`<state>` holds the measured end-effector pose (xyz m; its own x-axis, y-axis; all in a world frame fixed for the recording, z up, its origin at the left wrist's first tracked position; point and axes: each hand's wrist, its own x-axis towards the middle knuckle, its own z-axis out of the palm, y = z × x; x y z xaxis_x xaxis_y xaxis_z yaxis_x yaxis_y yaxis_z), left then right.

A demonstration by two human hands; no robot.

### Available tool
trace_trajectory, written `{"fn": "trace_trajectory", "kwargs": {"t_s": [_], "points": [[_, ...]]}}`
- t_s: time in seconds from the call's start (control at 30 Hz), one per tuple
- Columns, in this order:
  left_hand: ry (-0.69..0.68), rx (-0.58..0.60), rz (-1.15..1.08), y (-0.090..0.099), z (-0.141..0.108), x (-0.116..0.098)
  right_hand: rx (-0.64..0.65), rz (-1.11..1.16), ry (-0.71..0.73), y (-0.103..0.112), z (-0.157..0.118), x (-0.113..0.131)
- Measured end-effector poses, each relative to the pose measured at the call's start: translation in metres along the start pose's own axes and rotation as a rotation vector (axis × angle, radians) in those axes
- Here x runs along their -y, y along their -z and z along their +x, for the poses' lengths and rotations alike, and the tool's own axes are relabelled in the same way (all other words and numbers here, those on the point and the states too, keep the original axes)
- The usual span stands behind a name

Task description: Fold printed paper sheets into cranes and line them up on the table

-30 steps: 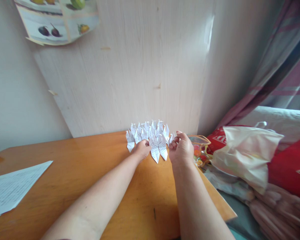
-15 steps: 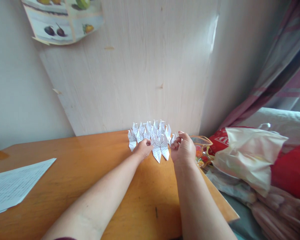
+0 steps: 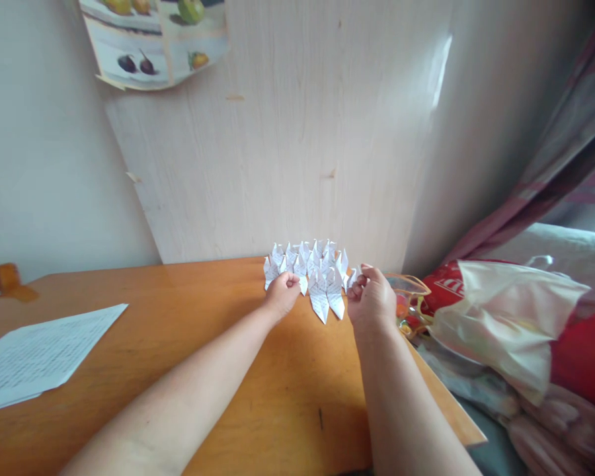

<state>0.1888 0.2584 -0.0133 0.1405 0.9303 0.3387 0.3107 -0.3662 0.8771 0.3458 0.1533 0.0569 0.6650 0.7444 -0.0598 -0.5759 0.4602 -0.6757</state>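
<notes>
Several folded white paper cranes (image 3: 320, 295) with printed or written marks stand in close rows at the back of the wooden table. My left hand (image 3: 283, 295) is at the front left of the group, its fingers closed together beside a crane; whether they pinch anything is too small to tell. On the right side of the group, my right hand (image 3: 371, 297) is curled, thumb and fingers together, close to a small white paper crane (image 3: 353, 274). What those fingers hold, if anything, is hidden.
Written sheets (image 3: 44, 357) lie on the table (image 3: 258, 410) at the left. Beyond its right edge are a clear bag with colourful items (image 3: 407, 311), a cream bag (image 3: 500, 324) and red bags (image 3: 585, 350). A pale board (image 3: 287, 145) stands behind.
The view has shifted, so most things sit farther right. My left hand has drawn slightly left, away from the two front cranes. My right hand stays curled near the right side.
</notes>
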Motion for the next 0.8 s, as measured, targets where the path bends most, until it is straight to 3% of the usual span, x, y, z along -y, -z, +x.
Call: {"fn": "trace_trajectory", "kwargs": {"t_s": [0.37,0.63,0.8], "points": [[0.055,-0.048,-0.062,0.079,-0.049,-0.008,0.13,-0.247,0.034,-0.004,-0.01,-0.028],[0.129,-0.112,-0.092,0.15,-0.089,-0.012,0.401,-0.643,0.105,-0.005,-0.041,-0.067],[0.125,-0.199,-0.071,0.191,-0.103,-0.002,0.599,-0.928,0.197,0.0,-0.054,-0.092]]}}
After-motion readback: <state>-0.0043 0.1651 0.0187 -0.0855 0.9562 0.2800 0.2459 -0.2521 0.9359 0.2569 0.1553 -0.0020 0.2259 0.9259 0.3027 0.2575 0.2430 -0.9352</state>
